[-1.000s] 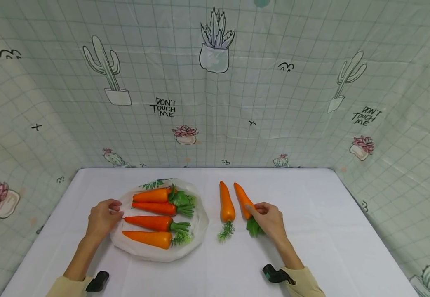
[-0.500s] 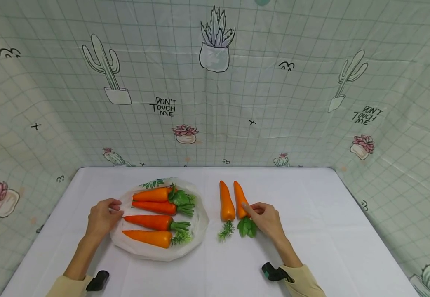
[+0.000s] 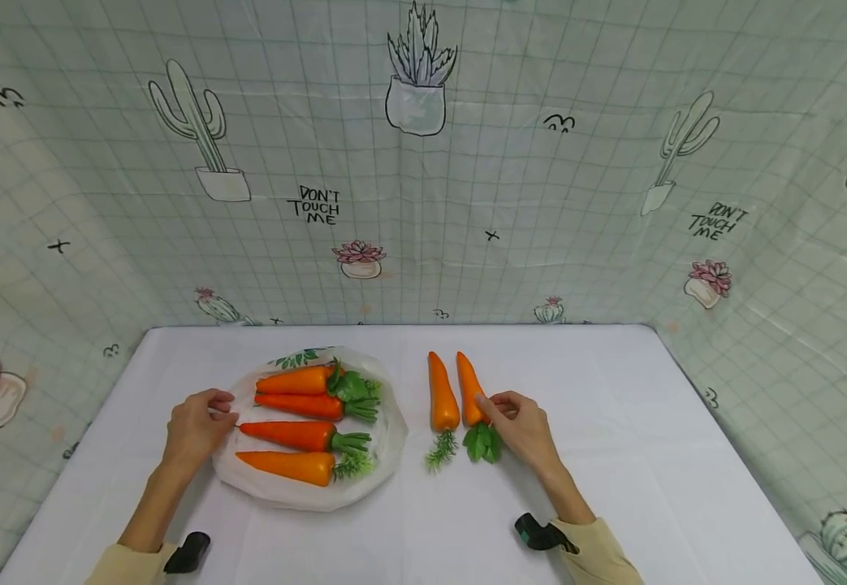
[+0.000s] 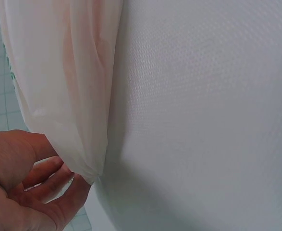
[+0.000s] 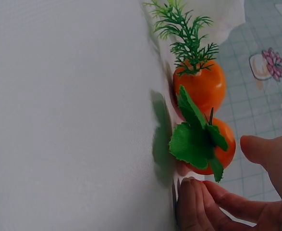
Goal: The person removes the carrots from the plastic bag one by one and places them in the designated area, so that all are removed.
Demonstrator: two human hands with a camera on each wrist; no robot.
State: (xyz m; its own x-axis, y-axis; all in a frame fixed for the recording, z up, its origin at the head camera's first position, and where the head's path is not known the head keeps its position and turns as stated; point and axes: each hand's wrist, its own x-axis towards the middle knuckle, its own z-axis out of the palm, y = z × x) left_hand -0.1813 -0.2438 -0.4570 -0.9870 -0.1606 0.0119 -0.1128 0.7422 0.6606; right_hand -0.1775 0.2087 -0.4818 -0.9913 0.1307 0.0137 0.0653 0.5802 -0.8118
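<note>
In the head view my left hand [image 3: 196, 426] is at the left edge of a white plastic bag [image 3: 386, 467] with a green leaf print. Its thumb and fingers pinch a gathered bit of the bag [image 4: 78, 110], as the left wrist view shows. Several carrots [image 3: 291, 465] with green tops lie on the spread bag. My right hand [image 3: 521, 426] is at a carrot with broad leaves [image 3: 470, 382]; in the right wrist view a small gap parts the thumb [image 5: 256, 149] from it. Close on its left lies a carrot with feathery greens [image 3: 442, 398].
All of this lies on a white-covered table [image 3: 408, 540]. A patterned cloth [image 3: 423, 211] hangs behind it and along both sides. Each wrist carries a black camera, such as the right wrist camera [image 3: 536, 532].
The broad-leaved carrot has moved left, up beside the other loose carrot, with my right hand on it. My left hand stays at the bag's edge. The head view has shifted slightly.
</note>
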